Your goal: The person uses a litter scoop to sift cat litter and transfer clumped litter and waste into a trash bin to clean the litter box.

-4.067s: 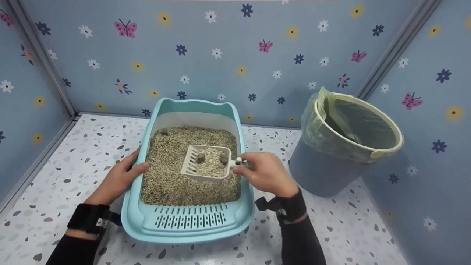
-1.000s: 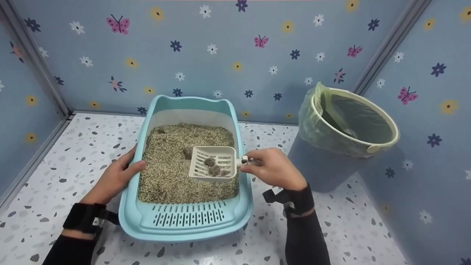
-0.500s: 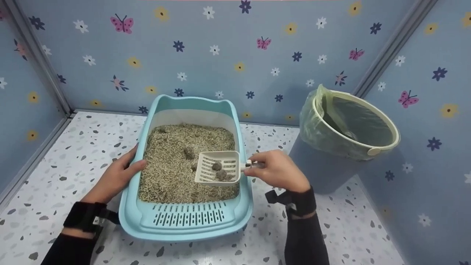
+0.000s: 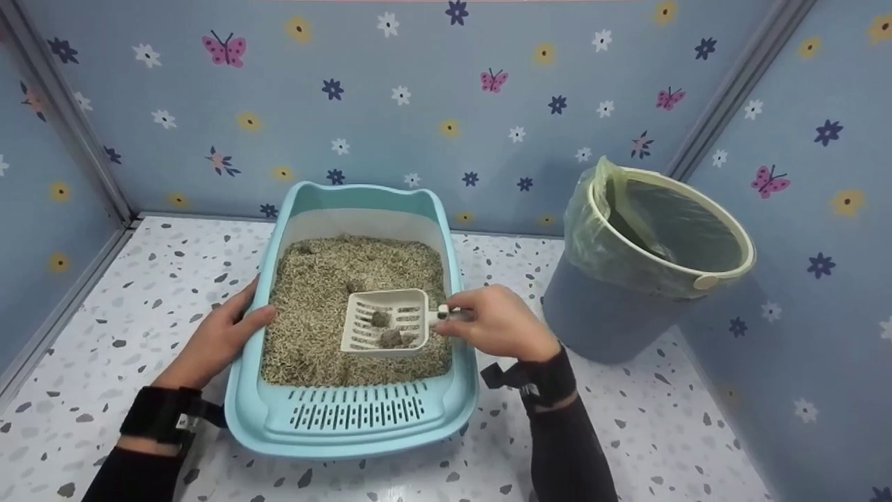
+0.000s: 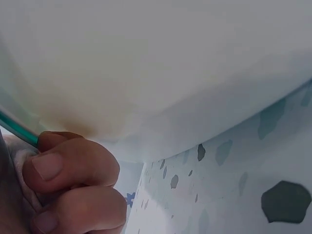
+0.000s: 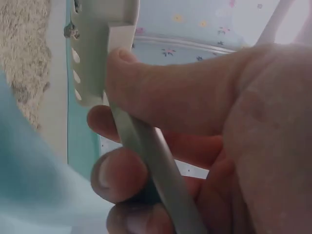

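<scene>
My right hand grips the handle of a cream slotted litter scoop, thumb along its top in the right wrist view. The scoop is held level over the litter, with several brown clumps in it and hardly any loose grains. Below is a light blue litter box with a slotted front ledge. My left hand holds its left rim, thumb over the top, fingers curled beneath the edge in the left wrist view. Another brown clump shows in the litter just behind the scoop.
A blue-grey bin stands at the right, lined with a pale green bag folded over its cream rim. Flower-patterned wall panels close in the back and both sides. The floor is white with grey specks.
Pale litter that filled the scoop four seconds ago has sifted out, leaving clumps. The scoop shifted right, then back left over the last half second. My left hand keeps its hold.
</scene>
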The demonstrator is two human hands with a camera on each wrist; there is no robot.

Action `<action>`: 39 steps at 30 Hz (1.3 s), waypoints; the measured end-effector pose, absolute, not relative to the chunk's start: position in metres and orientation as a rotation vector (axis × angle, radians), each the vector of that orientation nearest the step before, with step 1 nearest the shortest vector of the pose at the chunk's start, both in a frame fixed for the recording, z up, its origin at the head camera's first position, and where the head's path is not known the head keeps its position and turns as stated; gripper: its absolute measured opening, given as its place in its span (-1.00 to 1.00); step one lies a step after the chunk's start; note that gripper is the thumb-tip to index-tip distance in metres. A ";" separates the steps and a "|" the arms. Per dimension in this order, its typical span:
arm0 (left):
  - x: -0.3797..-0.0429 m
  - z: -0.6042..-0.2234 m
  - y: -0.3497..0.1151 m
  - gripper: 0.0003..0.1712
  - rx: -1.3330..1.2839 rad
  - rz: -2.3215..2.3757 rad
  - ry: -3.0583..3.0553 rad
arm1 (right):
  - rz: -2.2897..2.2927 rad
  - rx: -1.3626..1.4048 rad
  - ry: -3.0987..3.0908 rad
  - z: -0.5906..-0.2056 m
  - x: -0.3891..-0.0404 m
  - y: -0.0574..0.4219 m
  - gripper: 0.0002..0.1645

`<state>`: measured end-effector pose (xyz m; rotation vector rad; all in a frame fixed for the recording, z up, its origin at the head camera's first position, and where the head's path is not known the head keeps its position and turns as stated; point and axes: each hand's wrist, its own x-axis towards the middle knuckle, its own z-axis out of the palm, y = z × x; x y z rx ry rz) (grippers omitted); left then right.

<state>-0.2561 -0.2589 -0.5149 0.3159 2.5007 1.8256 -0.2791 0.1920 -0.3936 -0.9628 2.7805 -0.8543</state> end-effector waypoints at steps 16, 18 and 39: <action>-0.256 -0.513 -0.259 -0.15 0.337 1.837 2.494 | -0.866 -0.909 2.817 -0.396 -0.281 0.187 -0.84; -0.257 -0.514 -0.259 -0.15 0.337 1.841 2.492 | -0.868 -0.900 2.828 -0.395 -0.281 0.190 -0.82; -0.257 -0.516 -0.259 -0.15 0.339 1.858 2.474 | -0.874 -0.942 2.943 -0.377 -0.284 0.207 -0.68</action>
